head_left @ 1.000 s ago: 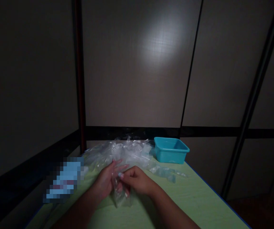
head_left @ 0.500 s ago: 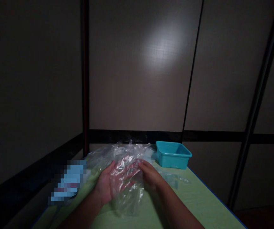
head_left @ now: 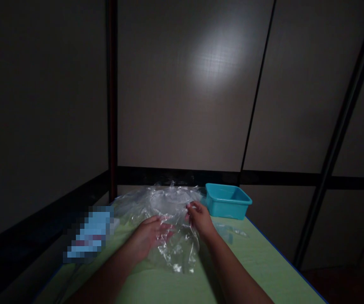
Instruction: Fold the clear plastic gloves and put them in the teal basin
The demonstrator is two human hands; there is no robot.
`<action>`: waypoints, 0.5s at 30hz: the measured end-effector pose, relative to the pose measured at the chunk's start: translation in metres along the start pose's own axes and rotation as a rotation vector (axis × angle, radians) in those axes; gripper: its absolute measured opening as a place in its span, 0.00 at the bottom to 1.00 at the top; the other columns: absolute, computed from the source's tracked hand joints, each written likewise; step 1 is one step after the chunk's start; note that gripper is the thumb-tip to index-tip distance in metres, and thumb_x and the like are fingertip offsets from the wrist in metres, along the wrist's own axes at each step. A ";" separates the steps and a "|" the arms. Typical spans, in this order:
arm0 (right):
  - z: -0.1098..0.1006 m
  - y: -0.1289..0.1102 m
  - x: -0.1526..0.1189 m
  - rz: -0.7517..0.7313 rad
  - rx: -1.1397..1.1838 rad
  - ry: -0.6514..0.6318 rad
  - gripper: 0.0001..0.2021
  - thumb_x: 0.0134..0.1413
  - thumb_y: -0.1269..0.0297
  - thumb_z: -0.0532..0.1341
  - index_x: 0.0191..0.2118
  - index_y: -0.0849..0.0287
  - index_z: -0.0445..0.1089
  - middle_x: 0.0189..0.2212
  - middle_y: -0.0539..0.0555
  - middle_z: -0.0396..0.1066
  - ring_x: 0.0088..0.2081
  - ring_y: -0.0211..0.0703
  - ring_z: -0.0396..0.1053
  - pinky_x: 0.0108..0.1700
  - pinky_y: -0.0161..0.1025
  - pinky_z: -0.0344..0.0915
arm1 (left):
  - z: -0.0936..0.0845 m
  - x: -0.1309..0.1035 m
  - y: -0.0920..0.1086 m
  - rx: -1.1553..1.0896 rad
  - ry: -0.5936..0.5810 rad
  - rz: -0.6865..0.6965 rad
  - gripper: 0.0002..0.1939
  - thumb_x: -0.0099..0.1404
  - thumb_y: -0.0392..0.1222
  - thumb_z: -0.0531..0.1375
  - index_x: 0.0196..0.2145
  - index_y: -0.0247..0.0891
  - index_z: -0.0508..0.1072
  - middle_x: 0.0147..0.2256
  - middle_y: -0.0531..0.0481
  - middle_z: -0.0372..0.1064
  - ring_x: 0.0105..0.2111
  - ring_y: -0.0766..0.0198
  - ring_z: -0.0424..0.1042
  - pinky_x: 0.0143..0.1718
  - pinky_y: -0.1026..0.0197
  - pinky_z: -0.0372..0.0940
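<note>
A clear plastic bag hangs crinkled between my two hands above the table. My right hand pinches its upper right edge between thumb and fingers. On the other side, my left hand is open, its fingers stretched out and seen through the film; whether they are inside the bag or behind it I cannot tell. Just beyond both hands lies a heap of similar clear plastic bags, shiny and crumpled.
A turquoise plastic basin stands at the far right of the green tabletop. Small clear plastic pieces lie in front of it. At the left edge is a blurred-out blue object. Dark panelled doors rise behind the table.
My left hand has gone from gripping the bag's left edge to lying flat with fingers extended. My right hand has risen slightly, still pinching the bag, which has spread to the right.
</note>
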State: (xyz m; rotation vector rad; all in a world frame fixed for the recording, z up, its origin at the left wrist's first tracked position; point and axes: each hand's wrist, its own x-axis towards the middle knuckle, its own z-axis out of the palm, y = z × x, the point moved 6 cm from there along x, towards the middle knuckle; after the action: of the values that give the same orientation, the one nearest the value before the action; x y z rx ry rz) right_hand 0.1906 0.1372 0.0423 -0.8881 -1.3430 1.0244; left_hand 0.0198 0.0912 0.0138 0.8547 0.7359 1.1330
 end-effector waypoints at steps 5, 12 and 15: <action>0.011 -0.003 -0.007 0.049 -0.007 -0.102 0.17 0.46 0.49 0.59 0.28 0.60 0.64 0.11 0.47 0.65 0.09 0.29 0.48 0.12 0.29 0.41 | 0.002 -0.002 0.007 -0.055 0.038 -0.069 0.21 0.63 0.55 0.52 0.41 0.33 0.69 0.32 0.43 0.73 0.28 0.59 0.73 0.29 0.61 0.66; 0.023 -0.005 -0.011 0.090 0.036 -0.235 0.19 0.45 0.47 0.58 0.27 0.62 0.67 0.13 0.49 0.66 0.10 0.28 0.48 0.13 0.30 0.41 | 0.012 -0.007 -0.009 -0.013 -0.193 -0.249 0.25 0.61 0.56 0.53 0.47 0.33 0.68 0.34 0.44 0.73 0.24 0.62 0.72 0.25 0.64 0.64; 0.019 0.000 -0.008 0.092 0.033 -0.214 0.18 0.45 0.49 0.59 0.26 0.62 0.67 0.13 0.48 0.64 0.11 0.29 0.48 0.14 0.30 0.41 | 0.011 -0.004 -0.006 -0.085 -0.191 -0.180 0.22 0.63 0.50 0.52 0.50 0.34 0.65 0.41 0.41 0.71 0.35 0.54 0.73 0.34 0.56 0.66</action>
State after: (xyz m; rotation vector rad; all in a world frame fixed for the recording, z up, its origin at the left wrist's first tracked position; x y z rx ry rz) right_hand 0.1725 0.1286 0.0408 -0.8398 -1.4688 1.2376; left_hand 0.0311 0.0842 0.0148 0.7963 0.5899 0.9021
